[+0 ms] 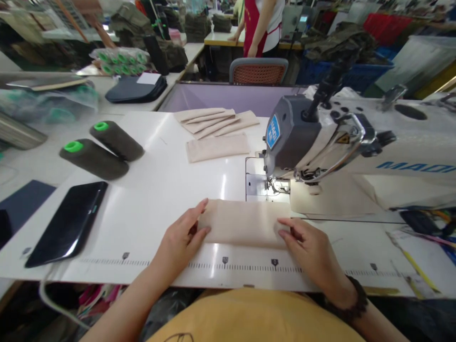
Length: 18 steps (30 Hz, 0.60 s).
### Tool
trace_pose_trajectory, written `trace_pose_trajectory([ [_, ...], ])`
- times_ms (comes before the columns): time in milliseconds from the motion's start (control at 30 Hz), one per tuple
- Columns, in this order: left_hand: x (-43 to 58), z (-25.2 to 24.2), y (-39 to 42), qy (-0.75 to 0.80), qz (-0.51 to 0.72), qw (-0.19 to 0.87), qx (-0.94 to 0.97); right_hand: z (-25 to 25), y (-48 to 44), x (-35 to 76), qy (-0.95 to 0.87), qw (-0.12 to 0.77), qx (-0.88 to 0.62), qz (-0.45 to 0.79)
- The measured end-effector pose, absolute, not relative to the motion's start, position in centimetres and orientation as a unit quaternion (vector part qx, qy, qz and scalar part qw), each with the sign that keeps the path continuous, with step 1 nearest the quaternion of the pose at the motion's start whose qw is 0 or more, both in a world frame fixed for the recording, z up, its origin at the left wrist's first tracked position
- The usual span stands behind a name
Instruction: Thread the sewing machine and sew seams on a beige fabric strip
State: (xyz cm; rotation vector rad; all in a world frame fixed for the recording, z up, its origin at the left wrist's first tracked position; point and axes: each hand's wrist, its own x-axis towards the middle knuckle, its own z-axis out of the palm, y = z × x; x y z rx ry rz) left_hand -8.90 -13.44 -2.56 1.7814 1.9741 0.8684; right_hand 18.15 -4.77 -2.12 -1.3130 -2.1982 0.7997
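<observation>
A beige rectangular fabric piece [245, 223] lies in front of the sewing machine [292, 137], close to the table's near edge. At its left end, my left hand [183, 235] pinches the fabric between thumb and fingers. My right hand [308, 247] grips the opposite end the same way, with a dark bracelet on the wrist. Just beyond the fabric's far edge is the presser foot [280, 186], lit by a small lamp. Another folded beige strip [218, 147] rests farther back, with a loose pile of beige pieces [217, 121] behind it.
Two dark thread cones [94, 159] lie on the left, near a black phone [67, 223] with a cable below it. Larger beige fabric [331, 194] sits under the machine arm. A person in a red apron [254, 23] stands beyond a chair [259, 71].
</observation>
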Motion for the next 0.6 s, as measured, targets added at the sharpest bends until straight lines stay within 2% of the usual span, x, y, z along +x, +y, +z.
trace_pose_trajectory([
  [233,-9.29,-2.44,-13.22,0.674,0.277,0.178,0.662,-2.1,-4.32,17.98,-0.768,0.213,-0.508,0.328],
  [600,-9.24,-2.43,-13.37,0.708,0.222,0.094,0.664,-2.02,-4.05,17.71,-0.732,0.213,-0.515,0.392],
])
